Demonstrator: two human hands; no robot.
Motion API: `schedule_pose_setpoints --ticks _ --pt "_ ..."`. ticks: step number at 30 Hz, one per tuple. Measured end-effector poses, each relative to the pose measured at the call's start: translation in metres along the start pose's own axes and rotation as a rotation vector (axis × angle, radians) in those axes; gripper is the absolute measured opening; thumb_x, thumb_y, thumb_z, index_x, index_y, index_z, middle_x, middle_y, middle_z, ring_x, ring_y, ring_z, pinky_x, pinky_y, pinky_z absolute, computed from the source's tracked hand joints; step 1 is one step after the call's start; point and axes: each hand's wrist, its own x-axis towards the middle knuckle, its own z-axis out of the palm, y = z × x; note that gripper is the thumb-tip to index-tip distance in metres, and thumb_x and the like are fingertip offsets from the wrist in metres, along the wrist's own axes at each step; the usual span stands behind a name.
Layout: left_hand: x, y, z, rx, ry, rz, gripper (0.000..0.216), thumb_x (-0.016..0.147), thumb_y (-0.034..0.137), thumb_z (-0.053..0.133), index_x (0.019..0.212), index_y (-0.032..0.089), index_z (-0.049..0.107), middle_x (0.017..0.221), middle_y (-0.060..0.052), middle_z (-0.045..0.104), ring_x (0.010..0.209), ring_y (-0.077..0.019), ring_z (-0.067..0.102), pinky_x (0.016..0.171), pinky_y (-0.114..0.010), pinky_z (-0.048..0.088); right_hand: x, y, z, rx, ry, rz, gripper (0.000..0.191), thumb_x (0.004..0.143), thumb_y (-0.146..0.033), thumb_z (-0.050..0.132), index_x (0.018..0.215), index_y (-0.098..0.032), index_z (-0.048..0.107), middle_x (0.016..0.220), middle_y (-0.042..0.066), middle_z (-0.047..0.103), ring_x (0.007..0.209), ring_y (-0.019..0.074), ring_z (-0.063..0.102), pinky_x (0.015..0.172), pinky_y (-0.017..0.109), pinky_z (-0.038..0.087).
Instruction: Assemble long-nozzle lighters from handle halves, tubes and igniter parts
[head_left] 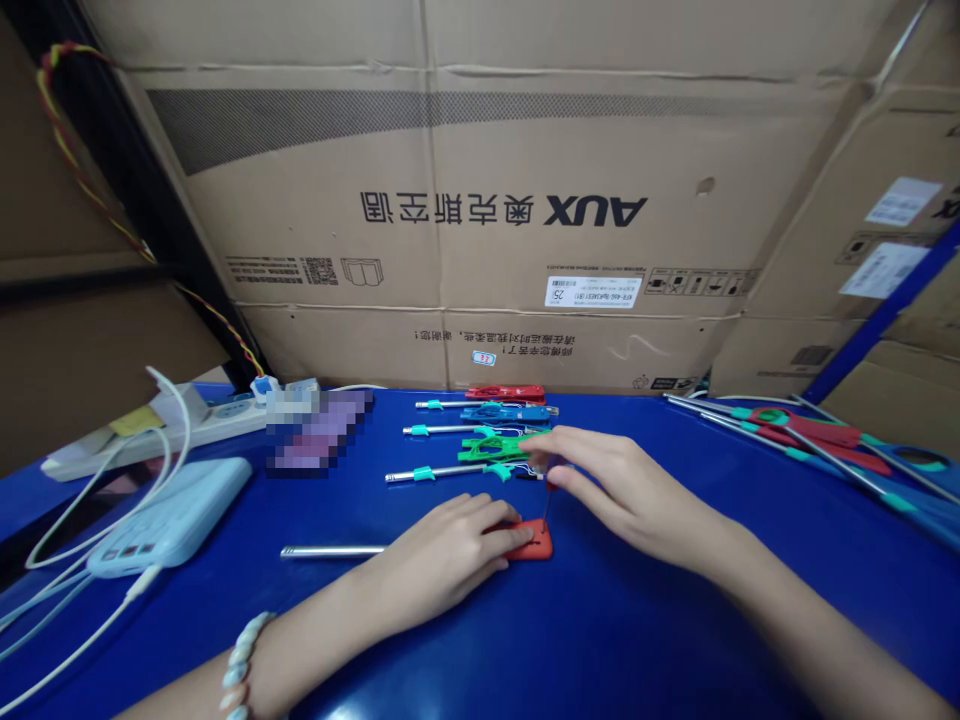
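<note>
Far left on your blue desk (645, 640): light-blue power bank (172, 520) by the left edge, white cable (82, 655) plugged in. Power strip (229, 410) sits behind it, toward the back left corner. Purple item (322, 430) right of that is pixelated, can't tell what it is.

Metal rod (330, 552) lies parallel to the back edge, its right end hidden under your left hand (457, 545). That hand is closed over the red handle (541, 540), mid-desk, fingertip pressed on top; can't see if rod and handle join.

Beyond, toward the back edge: red shell (506, 393), blue shell (506, 413), green shell (491, 449), with teal-banded rods (439, 473) alongside.

Your right hand (551, 475) has thumb and fingers pinched on a thin screwdriver (547, 508), tip down at the handle's right end.

Near the right edge: a bundle of rods (847, 455) with red and blue handles.
</note>
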Motion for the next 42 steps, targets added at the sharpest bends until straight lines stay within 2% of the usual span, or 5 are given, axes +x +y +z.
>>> schedule_pose_setpoints --ticks 2,5,14,28,42 --pt "0.0 0.0 0.0 -0.003 -0.004 -0.001 0.034 0.094 0.018 0.049 0.127 0.024 0.051 0.113 -0.005 0.058 0.1 -0.0206 0.056 0.087 -0.033 0.046 0.0 -0.001 -0.007 0.107 -0.074 -0.01 0.031 0.096 -0.018 0.04 0.123 -0.022 0.055 0.116 0.006 0.066 0.109 0.0179 0.059 0.094 0.033 0.046" --pt "0.0 -0.001 0.001 -0.001 -0.004 -0.001 0.034 0.094 0.019 0.048 0.128 0.024 0.05 0.116 -0.005 0.057 0.103 -0.0211 0.055 0.088 -0.033 0.046 0.001 -0.003 -0.014 0.174 -0.108 0.005 0.027 0.094 -0.015 0.044 0.116 -0.022 0.059 0.105 0.004 0.069 0.097 0.0159 0.064 0.088 0.028 0.048" --pt "0.002 -0.002 0.001 -0.009 -0.019 -0.003 0.034 0.094 0.019 0.048 0.127 0.024 0.051 0.114 -0.005 0.058 0.098 -0.0203 0.055 0.085 -0.032 0.046 0.001 0.001 -0.012 0.088 -0.043 0.041 0.011 0.091 -0.023 0.054 0.089 -0.018 0.063 0.08 0.002 0.069 0.07 0.0133 0.064 0.067 0.022 0.045" --pt "0.002 0.0 0.001 0.016 0.013 0.0 0.031 0.092 0.017 0.051 0.122 0.024 0.055 0.111 -0.004 0.06 0.093 -0.0207 0.057 0.08 -0.032 0.047 0.0 -0.007 -0.001 -0.08 -0.003 0.058 0.02 0.089 -0.033 0.058 0.079 -0.016 0.059 0.067 0.001 0.061 0.057 0.0129 0.054 0.056 0.021 0.035" --pt "0.002 0.0 0.002 0.015 0.027 -0.001 0.032 0.091 0.016 0.052 0.122 0.023 0.055 0.109 -0.005 0.06 0.096 -0.021 0.057 0.083 -0.032 0.049 0.007 -0.01 0.013 0.008 0.124 0.213 0.031 0.081 -0.032 0.068 0.064 -0.018 0.046 0.057 -0.004 0.053 0.05 0.0095 0.046 0.049 0.02 0.03"
